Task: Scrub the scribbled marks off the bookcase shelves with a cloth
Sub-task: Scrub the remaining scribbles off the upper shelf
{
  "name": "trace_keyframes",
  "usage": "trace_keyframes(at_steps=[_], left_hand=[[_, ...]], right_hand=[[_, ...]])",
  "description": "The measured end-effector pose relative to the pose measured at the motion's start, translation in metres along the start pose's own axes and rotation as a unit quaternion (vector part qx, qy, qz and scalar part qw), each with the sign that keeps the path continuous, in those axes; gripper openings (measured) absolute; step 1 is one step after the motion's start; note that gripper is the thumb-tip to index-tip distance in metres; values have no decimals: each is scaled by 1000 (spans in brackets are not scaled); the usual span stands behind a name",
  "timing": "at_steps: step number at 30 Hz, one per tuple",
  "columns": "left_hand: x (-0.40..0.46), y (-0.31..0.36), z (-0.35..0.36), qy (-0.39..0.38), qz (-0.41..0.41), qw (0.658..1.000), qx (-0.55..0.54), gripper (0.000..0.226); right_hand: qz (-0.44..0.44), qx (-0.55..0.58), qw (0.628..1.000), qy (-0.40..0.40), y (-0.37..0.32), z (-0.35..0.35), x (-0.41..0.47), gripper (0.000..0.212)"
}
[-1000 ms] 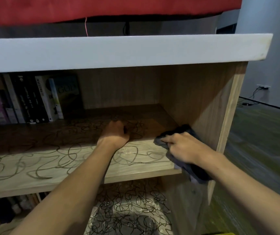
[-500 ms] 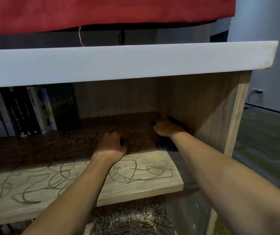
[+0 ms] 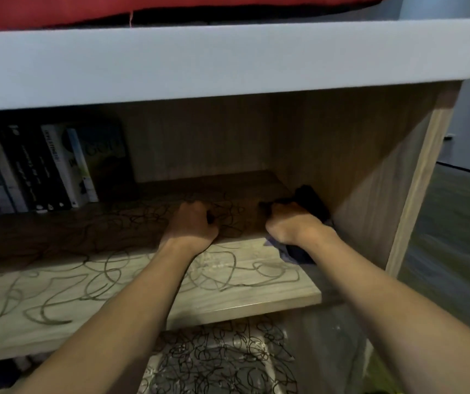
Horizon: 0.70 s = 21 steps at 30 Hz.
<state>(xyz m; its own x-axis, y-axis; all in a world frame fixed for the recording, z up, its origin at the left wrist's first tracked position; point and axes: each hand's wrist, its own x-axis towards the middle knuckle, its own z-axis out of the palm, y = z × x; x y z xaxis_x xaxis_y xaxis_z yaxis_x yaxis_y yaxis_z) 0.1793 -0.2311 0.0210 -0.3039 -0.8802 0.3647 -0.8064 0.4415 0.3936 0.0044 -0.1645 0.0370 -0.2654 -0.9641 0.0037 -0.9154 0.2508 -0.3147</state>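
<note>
Right hand (image 3: 292, 223): bunched around a dark cloth (image 3: 309, 203), fingers curled into it, holding it down at the shelf's right end close against the side panel (image 3: 370, 177); likely so the rubbing reaches the corner.
Left hand (image 3: 191, 224): rests on the shelf (image 3: 242, 285) among the loops, fingers bent under; I cannot tell whether it holds anything. It looks placed to steady the reach.
Scribbled marks (image 3: 108, 268): dark loops all over the shelf, front edge to shadowed back, so scrubbing seems barely begun.
Lower shelf (image 3: 222, 362): denser black scribbles, untouched.
Shelf contents: a row of upright books (image 3: 43, 169) at the back left, well apart from both hands.
</note>
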Motion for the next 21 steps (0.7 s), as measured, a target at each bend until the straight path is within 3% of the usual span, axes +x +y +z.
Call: trace_keyframes(at_steps=[6,12,21], left_hand=[[-4,3,-3,-8,-4,1000,-7,20],[3,0,-2,6,-1,1000,2,24],[-14,10,-12,15,-15,1000,18,26]], right_hand=[[30,14,999,11,4,-16,9,47],[-91,17,996,-5,10,-4,-33,40],[-184,80,979,-27,30,-7,-95,39]])
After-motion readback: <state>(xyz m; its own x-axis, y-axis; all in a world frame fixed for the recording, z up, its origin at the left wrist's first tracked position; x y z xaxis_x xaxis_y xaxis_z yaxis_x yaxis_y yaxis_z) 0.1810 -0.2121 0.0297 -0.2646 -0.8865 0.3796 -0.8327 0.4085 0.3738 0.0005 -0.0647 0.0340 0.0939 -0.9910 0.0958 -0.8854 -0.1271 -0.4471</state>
